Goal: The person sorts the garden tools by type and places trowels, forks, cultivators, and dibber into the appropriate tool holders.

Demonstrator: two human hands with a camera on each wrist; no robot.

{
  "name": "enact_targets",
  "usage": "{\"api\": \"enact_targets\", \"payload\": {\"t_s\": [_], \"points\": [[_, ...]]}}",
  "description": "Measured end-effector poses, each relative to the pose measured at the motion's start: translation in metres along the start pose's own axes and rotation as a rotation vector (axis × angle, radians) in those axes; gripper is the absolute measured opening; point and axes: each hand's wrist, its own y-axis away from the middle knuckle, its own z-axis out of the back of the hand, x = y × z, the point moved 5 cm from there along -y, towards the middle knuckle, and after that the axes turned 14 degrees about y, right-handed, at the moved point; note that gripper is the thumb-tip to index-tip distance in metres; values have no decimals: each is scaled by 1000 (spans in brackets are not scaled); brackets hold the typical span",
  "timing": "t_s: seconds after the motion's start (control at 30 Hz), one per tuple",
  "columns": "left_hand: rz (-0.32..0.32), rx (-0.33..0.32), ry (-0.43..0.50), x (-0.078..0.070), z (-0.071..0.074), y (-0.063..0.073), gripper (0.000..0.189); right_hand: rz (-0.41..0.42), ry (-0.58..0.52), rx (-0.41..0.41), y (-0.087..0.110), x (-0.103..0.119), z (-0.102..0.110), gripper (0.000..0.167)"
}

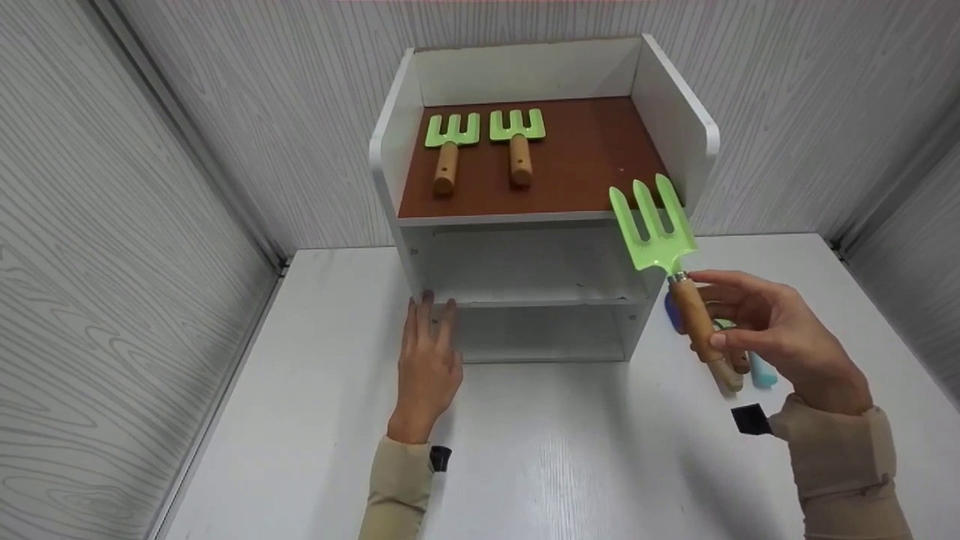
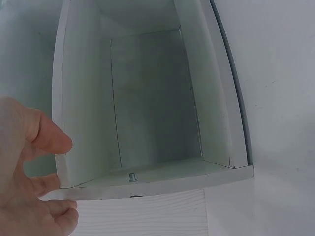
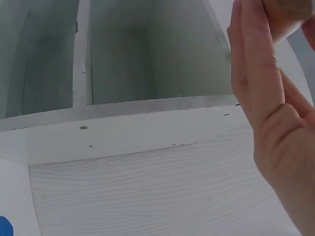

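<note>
In the head view, my right hand (image 1: pixel 787 330) pinches the wooden handle of a green three-tined garden fork (image 1: pixel 660 244), tines pointing up and away, near the shelf's right front corner. The right wrist view catches the handle's butt end (image 3: pixel 290 12) beside that hand's long fingers (image 3: pixel 258 64). My left hand (image 1: pixel 427 371) reaches to the shelf's left front edge with its fingers extended, touching it. On the brown top of the white shelf unit (image 1: pixel 536 219) lie two green hand rakes, a left one (image 1: pixel 448 157) and a right one (image 1: pixel 519 150), handles toward me.
Beneath the top are two white compartments (image 1: pixel 536 266). Behind my right hand, partly hidden, lie more items on the white table (image 1: pixel 315 315): a wooden handle (image 1: pixel 726 377), a light blue piece (image 1: pixel 763 371) and a dark blue piece (image 1: pixel 673 311). Wood-grain panels (image 1: pixel 247 97) enclose the space.
</note>
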Motion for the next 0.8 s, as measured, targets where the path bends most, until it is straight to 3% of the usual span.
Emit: {"api": "enact_targets", "payload": {"t_s": [0.6, 0.8], "points": [[-18, 6, 43, -1, -1, -3, 64, -102, -110, -128, -27, 33, -6, 48], [-9, -7, 39, 0, -2, 0, 64, -124, -225, -150, -46, 44, -8, 40]]}}
